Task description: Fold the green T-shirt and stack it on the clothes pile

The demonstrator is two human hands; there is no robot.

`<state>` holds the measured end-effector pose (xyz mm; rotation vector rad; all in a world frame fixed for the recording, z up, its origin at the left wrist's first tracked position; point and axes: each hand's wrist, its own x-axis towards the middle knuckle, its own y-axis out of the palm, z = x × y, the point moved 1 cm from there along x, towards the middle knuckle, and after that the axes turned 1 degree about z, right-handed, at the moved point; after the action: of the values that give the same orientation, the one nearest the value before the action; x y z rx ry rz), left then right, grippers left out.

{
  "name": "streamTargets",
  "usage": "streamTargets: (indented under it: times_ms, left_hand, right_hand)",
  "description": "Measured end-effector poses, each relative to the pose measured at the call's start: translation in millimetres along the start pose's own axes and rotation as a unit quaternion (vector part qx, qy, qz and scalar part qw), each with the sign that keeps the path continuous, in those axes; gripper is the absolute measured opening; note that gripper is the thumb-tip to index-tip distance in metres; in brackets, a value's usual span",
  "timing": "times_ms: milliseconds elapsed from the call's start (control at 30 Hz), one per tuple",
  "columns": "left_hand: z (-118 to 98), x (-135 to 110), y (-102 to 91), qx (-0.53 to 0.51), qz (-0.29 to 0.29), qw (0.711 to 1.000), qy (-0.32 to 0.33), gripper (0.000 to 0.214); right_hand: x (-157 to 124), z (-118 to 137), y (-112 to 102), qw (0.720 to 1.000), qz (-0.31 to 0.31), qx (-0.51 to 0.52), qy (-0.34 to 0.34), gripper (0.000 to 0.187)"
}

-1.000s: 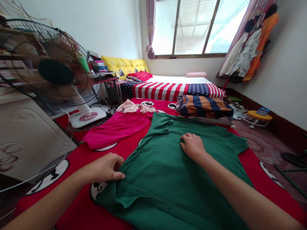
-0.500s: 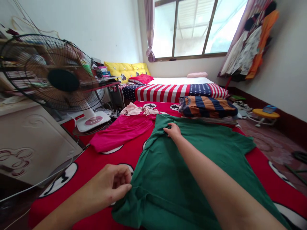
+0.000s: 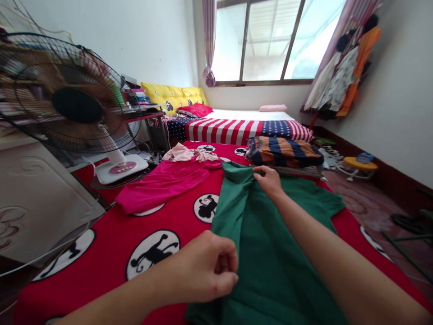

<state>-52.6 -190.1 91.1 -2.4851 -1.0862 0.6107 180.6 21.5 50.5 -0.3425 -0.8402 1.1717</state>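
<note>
A green T-shirt lies spread on a red blanket with monkey prints. Its left side is folded over toward the middle. My left hand pinches the shirt's near left edge, fingers closed on the cloth. My right hand reaches across and grips the far part of the same folded edge, close to the sleeve.
A pink garment and a pale crumpled cloth lie left of the shirt. A striped folded pile sits behind it. A standing fan is at the left. A flag-patterned mattress lies under the window.
Both hands have carried the shirt's left edge rightward, folding that side over the middle. More of the red blanket shows at the left.
</note>
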Motion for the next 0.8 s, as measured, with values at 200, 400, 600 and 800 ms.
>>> streamTargets:
  times_ms: [200, 400, 600, 800]
  left_hand:
    - [-9, 60, 8.4, 0.129, 0.063, 0.984, 0.101, 0.016]
    - [17, 162, -25.3, 0.244, -0.323, 0.909, 0.098, 0.048]
    - [72, 204, -23.7, 0.326, -0.294, 0.898, -0.013, 0.065]
    - [73, 200, -21.8, 0.358, -0.277, 0.892, 0.018, 0.063]
  right_hand:
    - [-31, -41, 21, 0.997, 0.011, -0.069, 0.016, 0.035]
    - [-34, -42, 23, 0.996, -0.001, -0.087, 0.021, 0.041]
    - [-15, -46, 19, 0.989, 0.014, -0.122, 0.088, 0.049]
    - [11, -29, 21, 0.976, 0.057, -0.174, 0.118, 0.041]
